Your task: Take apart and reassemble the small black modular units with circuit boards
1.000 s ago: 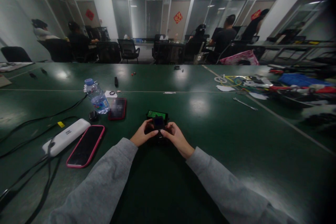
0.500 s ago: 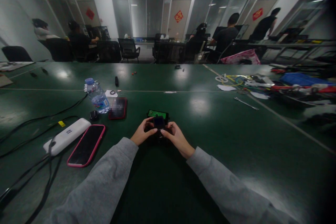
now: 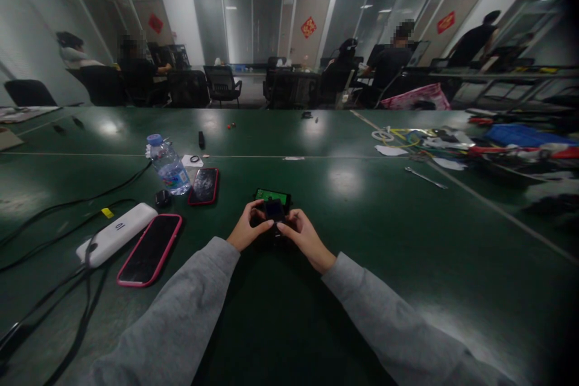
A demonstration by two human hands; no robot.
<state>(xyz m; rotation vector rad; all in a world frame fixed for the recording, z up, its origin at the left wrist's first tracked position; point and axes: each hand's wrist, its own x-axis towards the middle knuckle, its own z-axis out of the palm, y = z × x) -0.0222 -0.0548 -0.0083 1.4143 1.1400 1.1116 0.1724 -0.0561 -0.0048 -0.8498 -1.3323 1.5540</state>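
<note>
Both hands grip a dark handheld controller (image 3: 274,210) with a small square screen, just above the green table (image 3: 280,325). My left hand (image 3: 246,229) closes round its left side, and my right hand (image 3: 308,237) round its right side. The two thumbs rest on its near face, tips almost meeting. Its underside and the other fingers are largely hidden. Right behind it, a phone-like device (image 3: 281,197) shows a lit green screen; whether it is joined to the controller I cannot tell.
To the left lie a pink-cased phone (image 3: 151,251), a white power bank (image 3: 116,235) with black cables, a water bottle (image 3: 168,164) and a red-edged phone (image 3: 204,186). A wrench (image 3: 425,177) and a heap of cables and tools (image 3: 497,148) are at right. Several people sit or stand beyond.
My hands and the controller stay nearly in place. At the far right, a standing person has shifted slightly to the right.
</note>
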